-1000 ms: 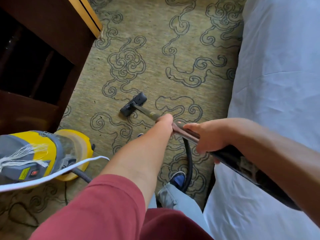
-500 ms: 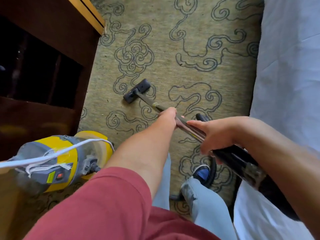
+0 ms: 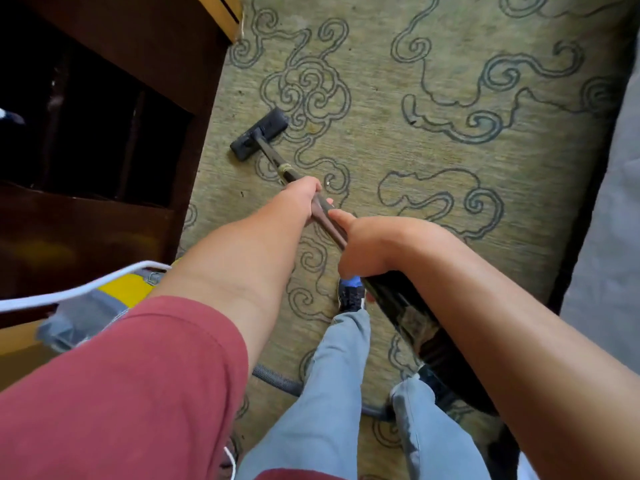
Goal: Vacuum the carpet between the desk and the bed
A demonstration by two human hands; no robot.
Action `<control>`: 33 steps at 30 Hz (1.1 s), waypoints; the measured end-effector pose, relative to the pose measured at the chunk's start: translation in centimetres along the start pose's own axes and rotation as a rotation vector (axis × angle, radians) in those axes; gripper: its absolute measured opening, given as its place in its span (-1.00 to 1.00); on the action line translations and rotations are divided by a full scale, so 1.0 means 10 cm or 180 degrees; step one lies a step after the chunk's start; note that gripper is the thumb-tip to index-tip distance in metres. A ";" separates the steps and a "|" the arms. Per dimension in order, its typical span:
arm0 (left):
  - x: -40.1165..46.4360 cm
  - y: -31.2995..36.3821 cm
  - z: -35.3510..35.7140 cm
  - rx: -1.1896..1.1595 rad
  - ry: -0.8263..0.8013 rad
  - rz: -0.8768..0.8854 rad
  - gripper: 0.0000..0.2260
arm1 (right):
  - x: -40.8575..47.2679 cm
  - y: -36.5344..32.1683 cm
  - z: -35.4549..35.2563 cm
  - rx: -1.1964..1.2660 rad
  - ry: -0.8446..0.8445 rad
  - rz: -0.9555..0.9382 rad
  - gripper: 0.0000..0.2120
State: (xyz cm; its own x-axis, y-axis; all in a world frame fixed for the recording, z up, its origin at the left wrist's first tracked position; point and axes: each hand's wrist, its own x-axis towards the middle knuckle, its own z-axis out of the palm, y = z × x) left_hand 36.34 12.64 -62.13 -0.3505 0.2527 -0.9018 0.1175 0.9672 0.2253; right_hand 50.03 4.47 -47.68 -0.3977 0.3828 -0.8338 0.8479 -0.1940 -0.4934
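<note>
A black vacuum nozzle [image 3: 259, 133] lies flat on the green patterned carpet [image 3: 433, 168], close to the dark wooden desk [image 3: 104, 116] on the left. A thin metal wand [image 3: 280, 164] runs back from it to my hands. My left hand [image 3: 301, 199] grips the wand further forward. My right hand [image 3: 363, 247] grips it just behind, where the thicker black tube [image 3: 408, 313] begins. The bed [image 3: 609, 220] with its white cover fills the right edge.
The yellow and grey vacuum body [image 3: 104, 306] sits at the left beside the desk, with a white cord [image 3: 79, 289] looping over it. A grey hose [image 3: 280, 382] trails on the carpet behind my legs. My blue shoe [image 3: 351, 292] stands under the wand.
The nozzle has slid left across the carpet toward the desk. The view has swung left, so the bed now shows only at the right edge. Both hands kept their grip.
</note>
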 end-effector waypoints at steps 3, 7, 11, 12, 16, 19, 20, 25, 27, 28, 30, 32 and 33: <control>0.20 0.34 -0.22 -0.0012 0.0003 0.0007 -0.78 | 0.35 -0.23 -0.23 0.0024 0.0072 0.0056 -0.19; 0.43 0.78 -0.54 0.0002 0.0028 0.0013 -0.66 | 0.76 -0.60 -0.50 0.0095 0.0239 0.0104 -0.17; 0.45 1.01 -0.75 0.0100 -0.0003 0.0026 -0.65 | 0.86 -0.85 -0.70 0.0049 0.0271 0.0081 -0.21; 0.44 1.04 -0.78 0.0131 -0.0013 0.0017 -0.66 | 0.83 -0.89 -0.73 -0.0010 0.0245 0.0076 -0.20; 0.17 1.05 -0.91 0.0767 -0.0098 0.0063 -0.80 | 0.60 -1.01 -0.79 -0.0305 0.0044 0.0135 -0.08; -0.02 0.91 -1.03 0.1047 -0.0182 0.0074 -0.81 | 0.36 -1.12 -0.76 -0.0507 -0.0107 0.0189 -0.03; -0.02 0.83 -1.08 0.1004 -0.0208 0.0011 -0.81 | 0.30 -1.18 -0.73 -0.0552 -0.0144 0.0190 -0.02; 0.02 0.48 -1.32 0.0966 -0.0173 -0.0142 -0.67 | 0.25 -1.38 -0.33 -0.0509 -0.0337 0.0185 -0.02; 0.04 0.30 -1.40 0.1091 -0.0158 -0.0162 -0.58 | 0.26 -1.42 -0.21 -0.0594 -0.0386 0.0152 -0.02; 0.05 0.21 -1.43 0.1192 -0.0196 -0.0185 -0.56 | 0.24 -1.42 -0.17 -0.0641 -0.0443 0.0144 -0.02; 0.03 0.03 -1.46 0.1070 -0.0291 -0.0173 -0.63 | 0.19 -1.42 -0.10 -0.0798 -0.0509 0.0129 -0.01; 0.04 -0.16 -1.46 0.1119 -0.0179 -0.0204 -0.70 | 0.11 -1.41 0.00 -0.0931 -0.0540 0.0111 -0.03; 0.05 -0.27 -1.46 0.1117 -0.0095 -0.0234 -0.68 | 0.05 -1.40 0.08 -0.0994 -0.0575 0.0108 -0.04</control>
State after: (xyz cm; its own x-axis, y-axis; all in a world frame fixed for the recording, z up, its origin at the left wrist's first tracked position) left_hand 22.32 10.57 -57.81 -0.3433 0.1767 -0.9224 0.4066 0.9133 0.0237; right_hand 37.70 6.68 -41.40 -0.3994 0.2098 -0.8925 0.9168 0.0921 -0.3886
